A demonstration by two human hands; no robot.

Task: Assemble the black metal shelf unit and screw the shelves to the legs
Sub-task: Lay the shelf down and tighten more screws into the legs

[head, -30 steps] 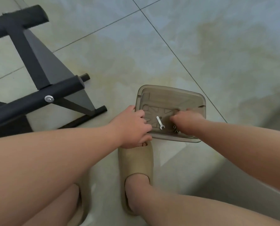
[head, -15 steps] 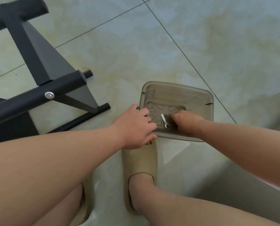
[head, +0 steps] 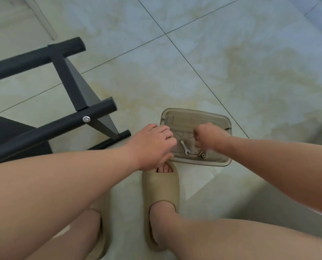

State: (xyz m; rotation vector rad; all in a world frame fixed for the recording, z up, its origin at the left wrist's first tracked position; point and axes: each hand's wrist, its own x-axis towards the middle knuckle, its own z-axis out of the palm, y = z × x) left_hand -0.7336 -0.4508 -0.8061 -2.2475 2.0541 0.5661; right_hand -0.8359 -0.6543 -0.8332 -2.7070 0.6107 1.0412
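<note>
Fingers (head: 168,137) of the left hand (head: 150,147) lie nearly straight over the left rim of a smoky plastic tray (head: 194,112); those of the right hand (head: 210,136) are curled tight above the tray, blurred, and whether they pinch anything cannot be told; pale marbled floor tiles (head: 250,62) with dark joints carry everything; a wrench (head: 184,147) lies in the tray between both hands, small bolts (head: 201,153) just below the right knuckles; the black shelf frame (head: 68,81) lies left, near the left hand, a silver screw (head: 86,119) in one leg; a beige slipper (head: 161,190) sits just beside the tray's near edge.
</note>
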